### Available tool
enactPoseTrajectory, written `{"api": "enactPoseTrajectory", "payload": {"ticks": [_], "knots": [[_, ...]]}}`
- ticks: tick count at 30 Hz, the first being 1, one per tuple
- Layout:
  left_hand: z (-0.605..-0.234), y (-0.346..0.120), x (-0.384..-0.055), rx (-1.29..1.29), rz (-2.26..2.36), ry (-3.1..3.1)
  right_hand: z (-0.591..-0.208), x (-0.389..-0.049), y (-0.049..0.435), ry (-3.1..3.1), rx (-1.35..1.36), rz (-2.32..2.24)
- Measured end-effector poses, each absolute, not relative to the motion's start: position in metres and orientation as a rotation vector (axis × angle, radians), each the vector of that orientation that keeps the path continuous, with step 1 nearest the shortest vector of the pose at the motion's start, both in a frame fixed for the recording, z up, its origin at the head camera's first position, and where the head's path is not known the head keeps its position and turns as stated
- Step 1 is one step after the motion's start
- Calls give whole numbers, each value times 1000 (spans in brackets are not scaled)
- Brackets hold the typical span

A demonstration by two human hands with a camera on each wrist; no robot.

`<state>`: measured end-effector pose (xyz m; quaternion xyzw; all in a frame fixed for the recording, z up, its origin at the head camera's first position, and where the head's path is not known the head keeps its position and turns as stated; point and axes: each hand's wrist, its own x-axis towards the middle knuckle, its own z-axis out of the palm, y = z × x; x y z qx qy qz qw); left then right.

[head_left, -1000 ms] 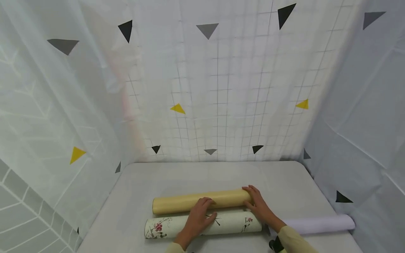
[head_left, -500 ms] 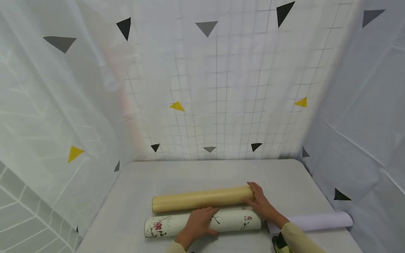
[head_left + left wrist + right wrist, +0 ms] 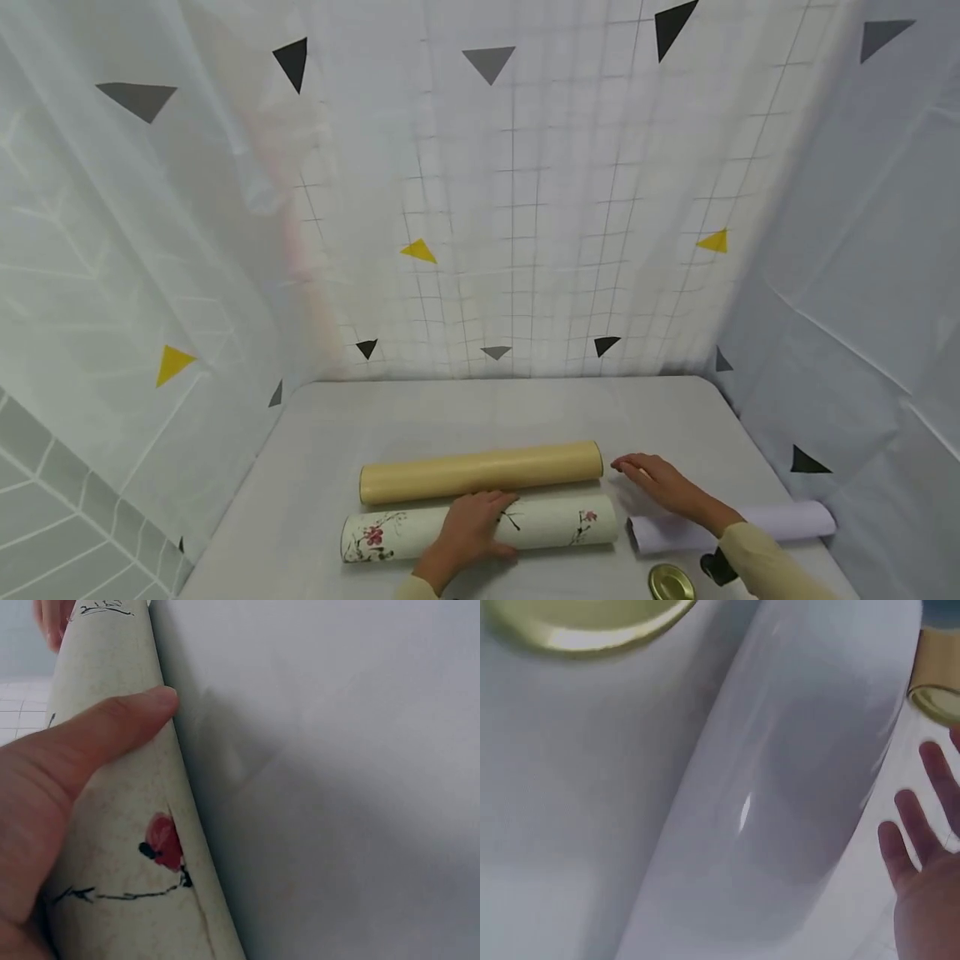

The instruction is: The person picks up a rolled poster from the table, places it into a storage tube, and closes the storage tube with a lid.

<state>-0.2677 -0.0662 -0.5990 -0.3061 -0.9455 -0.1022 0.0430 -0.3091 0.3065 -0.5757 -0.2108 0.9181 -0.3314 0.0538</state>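
Observation:
A flower-printed, pale green paper roll (image 3: 405, 535) lies across the table. My left hand (image 3: 468, 533) grips it around the middle. In the left wrist view the thumb (image 3: 112, 731) lies over the printed surface beside a red blossom; the other fingers are hidden behind the roll. Just beyond is a yellow paper roll (image 3: 480, 472), roughly parallel to the printed one. Off its right end, my right hand (image 3: 663, 483) hovers with nothing in it. The right wrist view shows its fingers (image 3: 922, 832) spread and relaxed near the tan roll's open end.
To the right lies a pale lavender roll (image 3: 787, 522), partly under the right forearm. A gold-coloured round lid or tin (image 3: 671, 582) sits near the front edge. White sheeting (image 3: 510, 208) with dark and yellow triangles hangs behind the table (image 3: 525, 408) and at both sides.
My right hand has let go of the yellow roll's right end and moved right. My left hand has slid from between the rolls back onto the printed one. The gold lid has come into fuller view.

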Motion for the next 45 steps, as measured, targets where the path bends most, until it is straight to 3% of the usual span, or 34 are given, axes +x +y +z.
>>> {"api": "enactPoseTrajectory", "payload": {"ticks": [13,28,45], "knots": [[-603,-65,-267,-872,-217,-2800,-581,-298,334,2622,-1060,-801],[-604,-65,-267,-872,-214,-2772,-589,-304,332,2609,-878,-902],[-604,-64,-267,-856,-235,-2751,-589,-296,347,2738,-944,-740]]}}
